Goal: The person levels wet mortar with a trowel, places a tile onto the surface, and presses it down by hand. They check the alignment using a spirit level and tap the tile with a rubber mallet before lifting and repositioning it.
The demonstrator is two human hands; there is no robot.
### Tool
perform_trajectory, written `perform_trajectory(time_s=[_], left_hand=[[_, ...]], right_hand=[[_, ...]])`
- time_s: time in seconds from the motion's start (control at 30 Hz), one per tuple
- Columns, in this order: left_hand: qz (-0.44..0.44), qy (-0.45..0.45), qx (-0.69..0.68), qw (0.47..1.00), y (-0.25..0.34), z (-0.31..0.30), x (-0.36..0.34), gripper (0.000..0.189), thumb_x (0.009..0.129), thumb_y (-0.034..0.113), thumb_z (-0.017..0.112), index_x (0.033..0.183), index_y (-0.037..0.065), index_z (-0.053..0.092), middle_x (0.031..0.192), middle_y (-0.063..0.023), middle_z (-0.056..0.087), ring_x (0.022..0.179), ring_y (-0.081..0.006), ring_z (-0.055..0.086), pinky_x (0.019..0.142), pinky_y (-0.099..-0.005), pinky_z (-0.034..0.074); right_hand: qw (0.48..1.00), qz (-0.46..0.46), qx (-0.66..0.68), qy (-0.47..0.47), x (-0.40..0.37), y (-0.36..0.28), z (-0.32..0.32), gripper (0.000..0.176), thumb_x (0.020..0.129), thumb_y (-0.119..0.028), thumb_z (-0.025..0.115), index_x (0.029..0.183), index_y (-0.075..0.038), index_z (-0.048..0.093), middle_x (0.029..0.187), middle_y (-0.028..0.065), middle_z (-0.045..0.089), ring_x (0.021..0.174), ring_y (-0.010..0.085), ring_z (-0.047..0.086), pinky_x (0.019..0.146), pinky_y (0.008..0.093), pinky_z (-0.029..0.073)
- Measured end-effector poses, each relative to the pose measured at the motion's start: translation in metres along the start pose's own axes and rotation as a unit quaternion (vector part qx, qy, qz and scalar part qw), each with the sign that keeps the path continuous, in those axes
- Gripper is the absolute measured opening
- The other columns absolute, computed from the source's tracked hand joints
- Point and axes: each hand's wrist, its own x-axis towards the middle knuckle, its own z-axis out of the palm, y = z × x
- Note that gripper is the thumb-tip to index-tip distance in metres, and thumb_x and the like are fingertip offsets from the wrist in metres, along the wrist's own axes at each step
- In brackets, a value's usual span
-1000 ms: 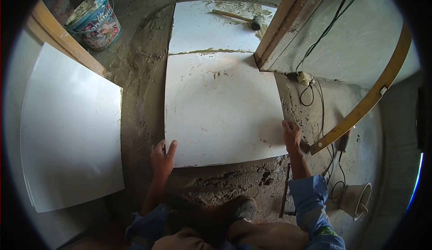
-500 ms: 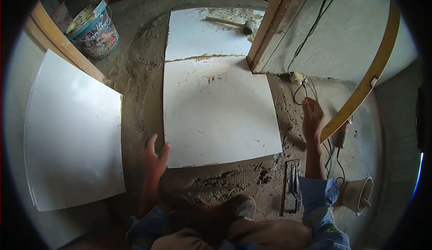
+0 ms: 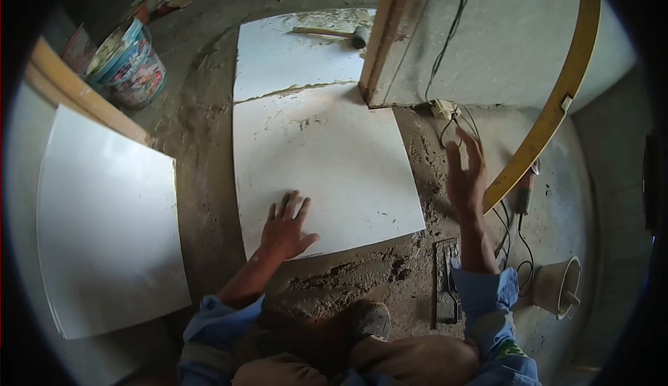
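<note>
My left hand (image 3: 284, 233) lies with fingers spread on the near left part of a large white tile (image 3: 334, 170). That tile is on wet mortar, its far edge against a second white tile (image 3: 278, 62). Off the right edge of the near tile is my right hand (image 3: 467, 177), its thumb and fingers apart and nothing between them. Close beside it stands a long yellow level (image 3: 539, 146), leaning on the wall. A mallet (image 3: 358, 36) with a wooden handle and dark head rests on the far tile, which has mortar smeared on it.
White tiles (image 3: 111, 226) lean in a stack at the left. Beyond them is a bucket (image 3: 132, 69) of mortar. A trowel (image 3: 446, 285) lies near my right knee, with a tipped pale bucket (image 3: 554, 287) and a corded power tool (image 3: 527, 188) farther right. A door frame (image 3: 393, 35) stands ahead.
My left hand has moved right and forward from beside the near tile onto its surface. The fingers of my right hand have spread from a near-closed pose. The view has shifted slightly.
</note>
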Motion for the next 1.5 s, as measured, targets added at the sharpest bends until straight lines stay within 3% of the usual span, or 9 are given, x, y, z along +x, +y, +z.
perform_trajectory(time_s=[0.23,0.33,0.37,0.4,0.43,0.7,0.93,1.03,1.5], left_hand=[[-0.011,-0.073,0.045,0.996,0.001,-0.033,0.157,0.112,0.07,0.072,0.073,0.158,0.02,0.028,0.166,-0.0151,0.014,0.152,-0.0422,0.013,0.105,-0.08,0.024],[-0.05,-0.069,0.045,0.995,0.009,-0.042,0.196,0.119,0.064,0.072,0.078,0.159,0.022,0.026,0.166,-0.018,0.014,0.151,-0.048,0.012,0.103,-0.0813,0.027],[-0.055,-0.075,0.045,0.995,0.007,-0.043,0.204,0.119,0.064,0.072,0.078,0.159,0.022,0.026,0.166,-0.018,0.014,0.151,-0.048,0.012,0.103,-0.0813,0.027],[-0.058,-0.078,0.038,0.995,0.007,-0.041,0.21,0.122,0.062,0.072,0.08,0.159,0.022,0.025,0.166,-0.0178,0.014,0.15,-0.049,0.011,0.101,-0.0816,0.029],[-0.061,-0.084,0.029,0.994,0.011,-0.041,0.211,0.125,0.059,0.072,0.081,0.159,0.022,0.024,0.166,-0.0177,0.013,0.15,-0.0501,0.01,0.1,-0.0819,0.03],[-0.07,-0.114,0.032,0.991,0.012,-0.044,0.214,0.128,0.059,0.075,0.079,0.16,0.024,0.019,0.168,-0.0135,0.007,0.151,-0.0487,0.006,0.1,-0.0822,0.031],[-0.092,-0.151,0.042,0.983,0.018,-0.051,0.216,0.129,0.062,0.072,0.078,0.162,0.023,0.013,0.168,-0.0153,0.003,0.151,-0.0497,0.003,0.1,-0.0822,0.03],[-0.087,-0.144,0.034,0.985,0.017,-0.05,0.214,0.132,0.059,0.072,0.08,0.162,0.023,0.013,0.168,-0.0167,0.004,0.151,-0.0508,0.001,0.098,-0.084,0.029],[-0.112,-0.138,0.009,0.984,0.02,-0.055,0.21,0.135,0.054,0.073,0.083,0.161,0.028,0.014,0.169,-0.0118,-0.001,0.153,-0.0438,0.001,0.105,-0.0812,0.025]], right_hand=[[0.957,-0.216,-0.026,0.191,0.084,-0.066,0.024,0.066,0.104,-0.038,0.048,0.154,0.0,0.029,0.16,0.0241,0.027,0.151,0.0439,0.018,0.121,0.0563,0.02],[0.974,-0.186,-0.045,0.122,0.073,-0.025,0.09,0.076,0.103,-0.042,0.049,0.157,0.001,0.018,0.164,0.0251,0.015,0.153,0.0437,0.008,0.123,0.0576,0.008],[0.99,-0.092,-0.103,-0.019,0.052,0.003,0.13,0.084,0.1,-0.044,0.053,0.158,0.0,0.011,0.165,0.0257,0.007,0.153,0.0434,0.003,0.122,0.0584,0.002],[0.976,-0.102,-0.18,-0.071,0.022,0.055,0.196,0.087,0.098,-0.051,0.052,0.157,0.003,0.015,0.164,0.0271,0.011,0.153,0.0438,0.004,0.122,0.0583,0.002],[0.942,0.021,-0.23,-0.244,0.003,0.064,0.212,0.089,0.098,-0.058,0.047,0.156,0.005,0.02,0.163,0.0281,0.016,0.153,0.0431,0.006,0.123,0.0567,0.003],[0.952,0.063,-0.18,-0.241,0.011,0.075,0.221,0.087,0.1,-0.058,0.043,0.154,0.007,0.023,0.162,0.0302,0.017,0.153,0.042,0.009,0.124,0.0531,0.005],[0.995,-0.037,-0.088,-0.001,0.058,0.015,0.132,0.082,0.103,-0.051,0.04,0.159,0.001,0.011,0.166,0.024,0.008,0.154,0.0395,0.001,0.122,0.0566,0.0],[0.944,0.008,-0.242,-0.225,-0.008,0.067,0.205,0.089,0.099,-0.061,0.042,0.157,0.003,0.02,0.163,0.0262,0.018,0.153,0.043,0.009,0.122,0.058,0.004],[0.98,-0.003,-0.129,-0.149,-0.038,0.055,0.179,0.081,0.094,-0.048,0.061,0.153,0.0,0.033,0.161,0.0238,0.026,0.153,0.0415,0.014,0.123,0.0565,0.004]])
